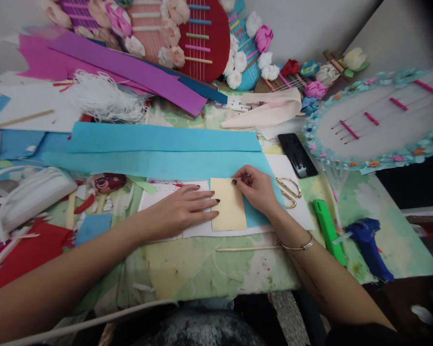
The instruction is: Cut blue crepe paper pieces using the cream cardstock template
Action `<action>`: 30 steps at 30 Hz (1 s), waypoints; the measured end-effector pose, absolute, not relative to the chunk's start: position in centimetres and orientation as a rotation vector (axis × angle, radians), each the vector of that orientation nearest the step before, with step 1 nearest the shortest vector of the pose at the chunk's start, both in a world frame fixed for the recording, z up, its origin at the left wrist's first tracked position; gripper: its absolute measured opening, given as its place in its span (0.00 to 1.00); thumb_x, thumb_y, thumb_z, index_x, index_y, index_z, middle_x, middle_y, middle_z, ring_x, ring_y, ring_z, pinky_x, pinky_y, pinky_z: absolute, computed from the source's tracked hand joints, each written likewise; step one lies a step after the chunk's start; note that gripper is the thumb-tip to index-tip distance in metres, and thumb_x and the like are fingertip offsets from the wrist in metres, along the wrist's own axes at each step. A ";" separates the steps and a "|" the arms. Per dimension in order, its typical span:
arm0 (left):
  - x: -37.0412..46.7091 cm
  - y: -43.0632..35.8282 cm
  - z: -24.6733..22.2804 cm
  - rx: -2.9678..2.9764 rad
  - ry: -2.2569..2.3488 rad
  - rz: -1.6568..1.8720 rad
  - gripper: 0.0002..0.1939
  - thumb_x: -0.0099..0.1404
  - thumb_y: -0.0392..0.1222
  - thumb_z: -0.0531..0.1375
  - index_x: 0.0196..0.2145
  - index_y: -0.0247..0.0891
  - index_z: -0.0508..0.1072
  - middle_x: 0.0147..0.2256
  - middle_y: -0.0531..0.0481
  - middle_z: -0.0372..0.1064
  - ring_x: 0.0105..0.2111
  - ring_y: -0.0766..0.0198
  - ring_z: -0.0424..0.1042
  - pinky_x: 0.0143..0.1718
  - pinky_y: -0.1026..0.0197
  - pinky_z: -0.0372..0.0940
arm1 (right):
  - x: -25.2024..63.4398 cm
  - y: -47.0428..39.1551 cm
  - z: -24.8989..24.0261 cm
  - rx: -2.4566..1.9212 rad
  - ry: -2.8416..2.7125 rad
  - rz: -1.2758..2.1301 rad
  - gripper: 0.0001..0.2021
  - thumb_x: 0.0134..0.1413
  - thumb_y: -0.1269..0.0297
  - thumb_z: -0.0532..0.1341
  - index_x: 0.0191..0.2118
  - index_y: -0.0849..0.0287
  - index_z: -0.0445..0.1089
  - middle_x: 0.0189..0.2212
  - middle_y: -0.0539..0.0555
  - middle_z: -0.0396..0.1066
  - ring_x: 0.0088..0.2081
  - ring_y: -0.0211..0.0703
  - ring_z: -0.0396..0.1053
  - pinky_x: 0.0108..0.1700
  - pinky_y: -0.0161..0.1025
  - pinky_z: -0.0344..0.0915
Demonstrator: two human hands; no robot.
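"Cream card [228, 206]: how's it held?"

"Left hand [182, 211]: fingers spread flat, tips over the card's left edge. Right hand [254, 190]: thumb at the top right corner, other fingers curled. Can't tell if that's a pinch or just a press."

"Doing it well?"

"I'd keep left tips light and level, so it can't skid or crease. Lifting only the corner could bow it."

"Under it?"

"Blue paper [166, 163] shows past its top and right edges, white sheet [299, 214] past left and bottom. I'd sight off those edges to stay square."

"Bench [187, 274] position?"

"About mid-length, set back from the front edge; stick [248, 249] between. Scissors [290, 197] right of the hand. Glue gun [370, 245] toward the right front corner."
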State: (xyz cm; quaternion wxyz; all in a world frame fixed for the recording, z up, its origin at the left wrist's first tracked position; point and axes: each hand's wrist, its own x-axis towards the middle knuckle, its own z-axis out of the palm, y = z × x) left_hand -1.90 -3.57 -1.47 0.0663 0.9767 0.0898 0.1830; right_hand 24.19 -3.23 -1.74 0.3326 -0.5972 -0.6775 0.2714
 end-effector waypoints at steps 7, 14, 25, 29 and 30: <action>-1.9 -3.6 -1.3 2.959 0.272 0.550 0.18 0.72 0.30 0.48 0.55 0.39 0.66 0.56 0.41 0.69 0.60 0.52 0.63 0.59 0.45 0.55 | 24.2 -3.3 -1.8 -1.559 -1.773 0.707 0.02 0.50 0.69 0.59 0.32 0.57 0.68 0.23 0.47 0.66 0.23 0.35 0.59 0.28 0.35 0.54; -1.9 -3.7 -1.4 2.960 0.281 0.530 0.17 0.73 0.32 0.47 0.56 0.39 0.66 0.56 0.41 0.68 0.61 0.50 0.61 0.58 0.43 0.56 | 24.3 -3.2 -1.8 -1.549 -1.776 0.701 0.02 0.50 0.69 0.59 0.32 0.57 0.69 0.23 0.47 0.66 0.23 0.35 0.59 0.28 0.35 0.54; -2.2 -3.7 -1.8 2.929 0.302 0.548 0.19 0.71 0.30 0.50 0.56 0.40 0.67 0.56 0.42 0.69 0.61 0.44 0.58 0.57 0.38 0.55 | 24.2 -3.3 -1.8 -1.530 -1.786 0.700 0.02 0.52 0.68 0.60 0.33 0.57 0.70 0.25 0.48 0.67 0.24 0.36 0.60 0.28 0.35 0.55; -2.2 -3.6 -1.8 2.925 0.305 0.579 0.18 0.71 0.31 0.50 0.56 0.42 0.67 0.55 0.44 0.70 0.62 0.46 0.58 0.57 0.40 0.55 | 24.1 -3.2 -1.6 -1.532 -1.787 0.706 0.02 0.52 0.67 0.61 0.33 0.57 0.70 0.25 0.48 0.68 0.25 0.36 0.60 0.28 0.35 0.55; -2.2 -3.6 -1.7 2.930 0.300 0.581 0.18 0.72 0.31 0.50 0.56 0.42 0.67 0.55 0.44 0.70 0.62 0.47 0.58 0.57 0.40 0.56 | 24.1 -3.2 -1.6 -1.533 -1.789 0.707 0.02 0.52 0.67 0.61 0.32 0.57 0.70 0.25 0.48 0.68 0.24 0.36 0.60 0.28 0.35 0.55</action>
